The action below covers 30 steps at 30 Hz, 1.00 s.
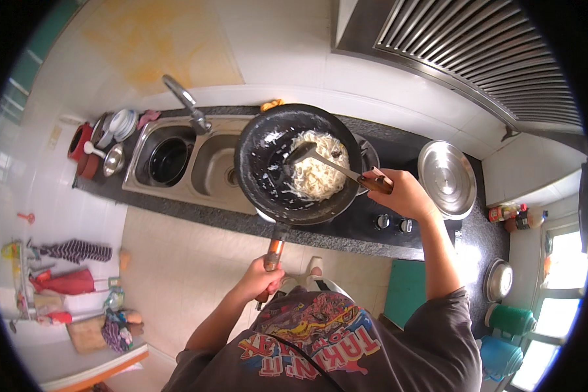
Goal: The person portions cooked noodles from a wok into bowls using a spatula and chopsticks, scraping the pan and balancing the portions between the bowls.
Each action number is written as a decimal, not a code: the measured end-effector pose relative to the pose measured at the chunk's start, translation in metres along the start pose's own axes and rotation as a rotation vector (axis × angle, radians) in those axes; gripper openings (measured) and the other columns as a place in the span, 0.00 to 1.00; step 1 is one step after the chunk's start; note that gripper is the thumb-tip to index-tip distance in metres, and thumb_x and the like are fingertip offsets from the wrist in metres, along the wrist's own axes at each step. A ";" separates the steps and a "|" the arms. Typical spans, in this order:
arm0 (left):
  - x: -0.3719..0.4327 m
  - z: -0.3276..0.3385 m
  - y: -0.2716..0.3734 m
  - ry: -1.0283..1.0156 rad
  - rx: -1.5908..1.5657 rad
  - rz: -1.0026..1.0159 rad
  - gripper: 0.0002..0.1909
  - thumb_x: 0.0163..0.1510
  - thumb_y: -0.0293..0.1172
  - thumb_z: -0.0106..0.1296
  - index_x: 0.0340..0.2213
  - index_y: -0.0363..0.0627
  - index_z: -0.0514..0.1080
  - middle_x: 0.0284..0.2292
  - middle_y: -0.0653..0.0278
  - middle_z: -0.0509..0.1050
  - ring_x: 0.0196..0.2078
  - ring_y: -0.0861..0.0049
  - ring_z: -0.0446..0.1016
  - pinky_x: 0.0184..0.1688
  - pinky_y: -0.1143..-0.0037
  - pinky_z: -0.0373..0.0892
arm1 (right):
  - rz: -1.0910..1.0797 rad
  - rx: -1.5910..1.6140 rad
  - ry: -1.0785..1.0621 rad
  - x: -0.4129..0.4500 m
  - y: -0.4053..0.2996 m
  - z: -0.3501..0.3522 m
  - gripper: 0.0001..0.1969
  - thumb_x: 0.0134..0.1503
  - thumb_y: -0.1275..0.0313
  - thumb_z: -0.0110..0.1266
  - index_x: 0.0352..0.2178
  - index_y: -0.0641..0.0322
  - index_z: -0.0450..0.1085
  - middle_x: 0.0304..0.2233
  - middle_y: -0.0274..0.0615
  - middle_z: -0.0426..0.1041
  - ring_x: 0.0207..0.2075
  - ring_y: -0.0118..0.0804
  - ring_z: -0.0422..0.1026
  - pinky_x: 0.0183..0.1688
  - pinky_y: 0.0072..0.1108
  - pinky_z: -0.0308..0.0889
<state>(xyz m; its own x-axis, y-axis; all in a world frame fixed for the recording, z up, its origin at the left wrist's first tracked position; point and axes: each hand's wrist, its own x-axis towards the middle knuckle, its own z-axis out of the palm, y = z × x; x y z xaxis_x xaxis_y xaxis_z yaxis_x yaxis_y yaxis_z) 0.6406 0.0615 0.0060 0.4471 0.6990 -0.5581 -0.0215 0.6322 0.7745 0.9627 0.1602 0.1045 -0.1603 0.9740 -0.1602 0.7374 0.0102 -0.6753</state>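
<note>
A black wok is held over the counter between the sink and the gas stove, its right edge overlapping a burner. Pale noodles lie heaped on the wok's right side, with small bits stuck to the dark surface at left. Around the wok's wood-coloured handle, my left hand is closed, near my body. My right hand grips the handle of a spatula, whose dark blade rests at the noodles' left edge.
A double steel sink with a black pot and a faucet lies left. Stacked bowls stand beyond it. A large steel lid or pan sits at the stove's right, near bottles. A range hood hangs at upper right.
</note>
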 end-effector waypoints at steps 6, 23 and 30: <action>-0.047 -0.027 -0.001 0.227 0.027 0.010 0.07 0.43 0.21 0.44 0.23 0.42 0.56 0.10 0.68 0.59 0.09 0.84 0.59 0.11 0.82 0.57 | -0.216 -0.050 -0.114 0.023 -0.029 0.014 0.17 0.39 0.71 0.54 0.36 0.57 0.67 0.27 0.44 0.71 0.29 0.33 0.70 0.34 0.19 0.63; -0.113 -0.022 -0.034 0.583 -0.072 -0.059 0.07 0.40 0.21 0.45 0.23 0.40 0.58 0.09 0.67 0.59 0.07 0.81 0.58 0.09 0.82 0.56 | -0.448 -0.094 -0.222 0.061 -0.047 0.085 0.16 0.37 0.71 0.52 0.33 0.55 0.68 0.21 0.45 0.69 0.24 0.43 0.69 0.29 0.25 0.63; -0.100 -0.019 -0.039 0.599 -0.086 -0.016 0.07 0.40 0.21 0.44 0.22 0.40 0.57 0.09 0.67 0.58 0.08 0.81 0.57 0.10 0.81 0.55 | -0.511 -0.275 -0.280 0.062 -0.051 0.071 0.15 0.36 0.71 0.50 0.31 0.53 0.70 0.18 0.43 0.69 0.22 0.42 0.68 0.26 0.26 0.63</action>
<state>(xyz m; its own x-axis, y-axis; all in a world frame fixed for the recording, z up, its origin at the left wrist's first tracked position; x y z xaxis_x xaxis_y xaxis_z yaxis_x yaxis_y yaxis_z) 0.5798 -0.0269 0.0260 -0.1323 0.7401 -0.6594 -0.1022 0.6515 0.7517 0.8684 0.2041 0.0776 -0.6735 0.7355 -0.0744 0.6582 0.5508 -0.5132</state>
